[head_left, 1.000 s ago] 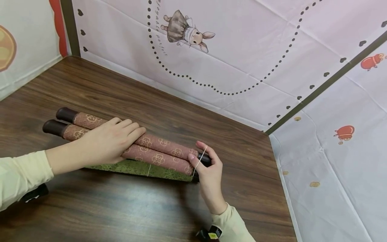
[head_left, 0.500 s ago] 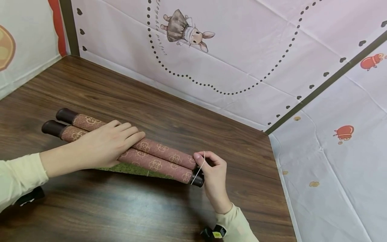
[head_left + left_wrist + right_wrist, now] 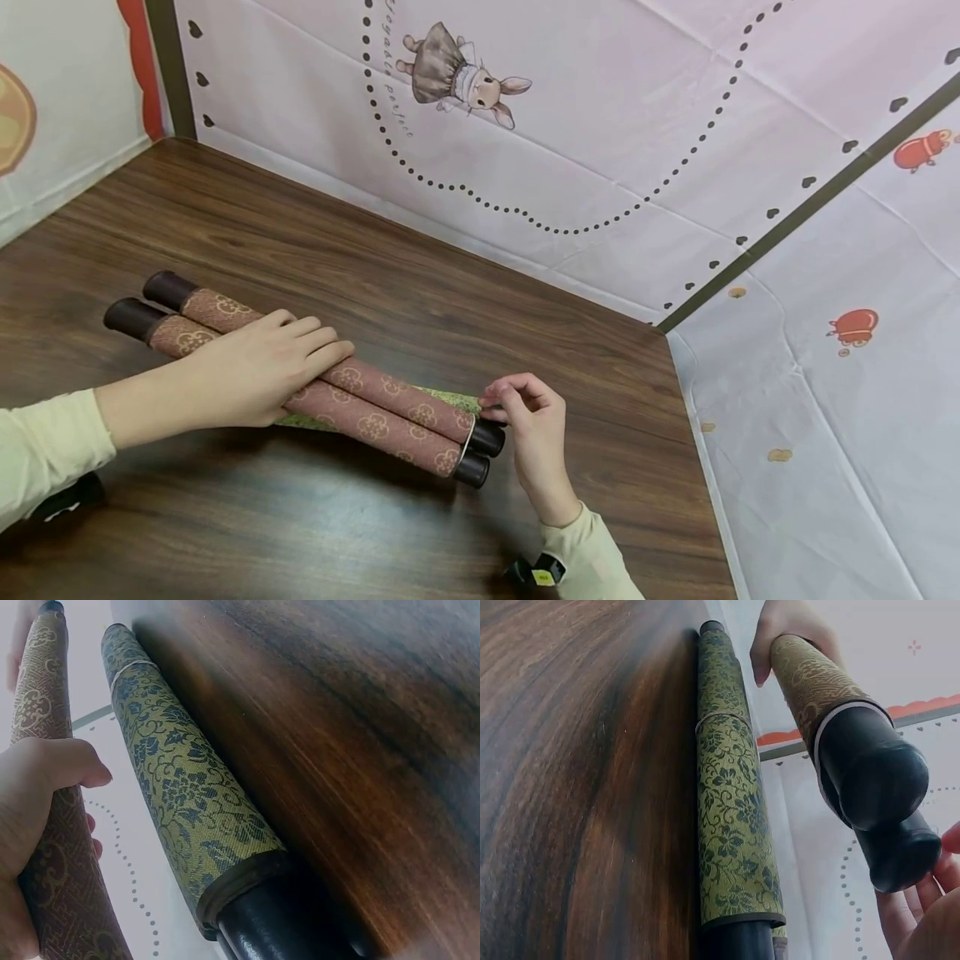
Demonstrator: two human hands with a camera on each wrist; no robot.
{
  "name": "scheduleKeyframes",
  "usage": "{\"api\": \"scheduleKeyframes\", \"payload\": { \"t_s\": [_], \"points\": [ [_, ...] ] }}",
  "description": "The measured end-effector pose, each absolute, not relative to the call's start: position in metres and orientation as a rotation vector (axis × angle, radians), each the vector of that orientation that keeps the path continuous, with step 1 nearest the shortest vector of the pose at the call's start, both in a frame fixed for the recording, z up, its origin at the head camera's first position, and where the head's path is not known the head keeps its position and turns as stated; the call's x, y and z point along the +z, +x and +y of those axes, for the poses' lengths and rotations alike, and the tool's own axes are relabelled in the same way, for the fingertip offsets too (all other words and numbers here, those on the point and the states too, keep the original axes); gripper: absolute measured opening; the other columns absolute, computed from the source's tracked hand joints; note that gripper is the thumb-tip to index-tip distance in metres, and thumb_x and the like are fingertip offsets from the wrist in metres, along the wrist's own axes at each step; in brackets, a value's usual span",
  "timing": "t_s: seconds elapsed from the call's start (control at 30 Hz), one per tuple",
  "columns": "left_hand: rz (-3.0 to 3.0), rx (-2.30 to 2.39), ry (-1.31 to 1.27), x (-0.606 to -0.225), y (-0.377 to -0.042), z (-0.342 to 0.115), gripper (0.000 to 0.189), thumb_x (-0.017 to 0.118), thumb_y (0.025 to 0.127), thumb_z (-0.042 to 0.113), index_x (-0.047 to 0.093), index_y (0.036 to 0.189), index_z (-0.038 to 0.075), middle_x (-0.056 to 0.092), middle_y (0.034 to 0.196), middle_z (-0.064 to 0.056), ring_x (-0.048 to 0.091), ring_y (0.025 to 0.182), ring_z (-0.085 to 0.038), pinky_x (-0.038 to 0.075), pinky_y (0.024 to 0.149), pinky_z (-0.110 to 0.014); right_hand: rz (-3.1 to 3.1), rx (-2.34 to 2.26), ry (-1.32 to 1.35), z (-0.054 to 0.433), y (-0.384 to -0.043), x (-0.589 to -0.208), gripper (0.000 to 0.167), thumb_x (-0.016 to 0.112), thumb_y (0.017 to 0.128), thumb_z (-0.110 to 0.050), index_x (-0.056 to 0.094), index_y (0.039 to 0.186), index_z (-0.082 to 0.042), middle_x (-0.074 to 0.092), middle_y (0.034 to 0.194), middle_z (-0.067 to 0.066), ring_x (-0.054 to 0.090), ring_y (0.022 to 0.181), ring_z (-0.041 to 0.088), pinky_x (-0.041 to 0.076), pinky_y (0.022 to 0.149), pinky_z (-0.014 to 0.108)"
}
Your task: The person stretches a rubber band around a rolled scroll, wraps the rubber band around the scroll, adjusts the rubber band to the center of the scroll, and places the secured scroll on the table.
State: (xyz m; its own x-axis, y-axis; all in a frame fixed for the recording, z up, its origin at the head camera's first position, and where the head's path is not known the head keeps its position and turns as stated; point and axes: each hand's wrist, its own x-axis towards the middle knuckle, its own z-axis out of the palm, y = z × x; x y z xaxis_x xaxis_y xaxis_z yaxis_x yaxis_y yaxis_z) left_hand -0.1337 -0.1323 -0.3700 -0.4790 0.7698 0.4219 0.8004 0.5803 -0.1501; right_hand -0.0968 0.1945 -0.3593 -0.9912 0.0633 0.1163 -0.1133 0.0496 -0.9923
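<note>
My left hand grips the middle of a red-brown patterned scroll, rolled into two parallel rolls with dark knobs at both ends. A thin pale rubber band loops round both rolls at the right end, beside the knobs. Just past that end is my right hand, thumb and forefinger close together with nothing seen between them. In the right wrist view its fingers lie near the lower knob. Below the raised scroll, a green patterned scroll rests on the table, partly hidden in the head view.
A second band circles the green scroll. The dark wood-grain table backs onto a pale printed curtain, with another curtain side at the right. Dark wrist-worn cameras sit at the sleeves.
The band has left my right fingers and now sits round the scroll's right end. That end has swung toward me, showing more of the green scroll behind it. My left hand keeps its grip.
</note>
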Motion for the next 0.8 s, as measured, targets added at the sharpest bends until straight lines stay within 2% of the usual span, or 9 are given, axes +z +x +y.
{"api": "scheduleKeyframes", "payload": {
  "t_s": [0.23, 0.33, 0.43, 0.6, 0.8],
  "points": [
    [-2.388, -0.085, -1.255, -0.371, -0.133, -0.134, 0.071, 0.086, 0.059, 0.032, 0.06, 0.12, 0.005, 0.065, 0.104, -0.004, 0.059, 0.094, -0.021, 0.048, 0.072, -0.039, -2.273, 1.96, 0.173, 0.197, -0.096, -0.361, 0.015, 0.062, 0.092, -0.005, 0.066, 0.088, 0.009, 0.07, 0.082, 0.007, 0.07, 0.075, 0.017, 0.062, 0.071, 0.033],
    [-2.394, -0.094, -1.249, -0.371, -0.133, -0.135, 0.072, 0.086, 0.059, 0.034, 0.061, 0.12, 0.005, 0.065, 0.106, -0.005, 0.059, 0.095, -0.022, 0.048, 0.073, -0.04, -2.352, 1.81, 0.32, 0.2, -0.095, -0.36, 0.012, 0.066, 0.092, -0.008, 0.069, 0.089, 0.003, 0.07, 0.087, 0.012, 0.07, 0.08, 0.016, 0.062, 0.073, 0.031],
    [-2.4, -0.107, -1.237, -0.372, -0.134, -0.137, 0.076, 0.087, 0.059, 0.04, 0.061, 0.12, 0.004, 0.065, 0.107, -0.005, 0.06, 0.097, -0.023, 0.049, 0.074, -0.04, -2.426, 1.547, 0.57, 0.206, -0.096, -0.359, 0.008, 0.065, 0.091, -0.005, 0.072, 0.094, -0.003, 0.07, 0.093, 0.012, 0.066, 0.084, 0.012, 0.059, 0.073, 0.028],
    [-2.415, -0.127, -1.219, -0.371, -0.135, -0.139, 0.081, 0.088, 0.057, 0.048, 0.06, 0.12, 0.005, 0.065, 0.107, -0.005, 0.06, 0.098, -0.023, 0.05, 0.076, -0.041, -2.453, 1.092, 0.985, 0.214, -0.097, -0.355, 0.027, 0.063, 0.086, 0.005, 0.075, 0.101, -0.013, 0.068, 0.106, 0.007, 0.062, 0.096, 0.016, 0.054, 0.078, 0.028],
    [-2.427, -0.143, -1.205, -0.37, -0.135, -0.142, 0.081, 0.089, 0.056, 0.044, 0.06, 0.12, 0.005, 0.064, 0.109, -0.005, 0.06, 0.099, -0.023, 0.051, 0.077, -0.042, -2.45, 0.78, 1.276, 0.216, -0.099, -0.35, 0.03, 0.07, 0.083, 0.001, 0.075, 0.104, -0.019, 0.064, 0.119, 0.006, 0.057, 0.109, 0.019, 0.054, 0.09, 0.031]
  ]
}}
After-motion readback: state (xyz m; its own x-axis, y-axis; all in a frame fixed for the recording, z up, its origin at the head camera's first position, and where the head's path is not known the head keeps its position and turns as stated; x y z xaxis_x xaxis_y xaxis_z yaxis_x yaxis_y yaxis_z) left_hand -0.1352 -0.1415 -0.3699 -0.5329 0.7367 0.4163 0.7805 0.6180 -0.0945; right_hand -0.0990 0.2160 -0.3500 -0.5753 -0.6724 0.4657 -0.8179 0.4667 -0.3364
